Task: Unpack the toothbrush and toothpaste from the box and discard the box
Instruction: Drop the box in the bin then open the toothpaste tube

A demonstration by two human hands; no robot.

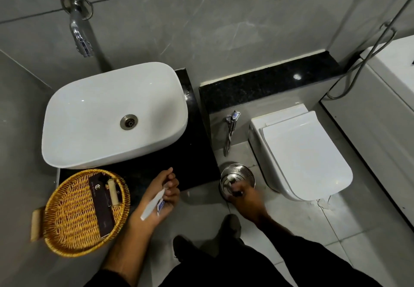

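My left hand is closed around a white toothbrush and a small white-and-blue toothpaste tube, held over the front edge of the black counter. My right hand reaches down over the open steel bin on the floor, its fingers pinched on a small dark box at the bin's rim. Most of the box is hidden by my fingers.
A wicker basket at the counter's front left holds a dark flat box and a small cream roll. A white basin sits behind it under a wall tap. A white toilet stands right of the bin.
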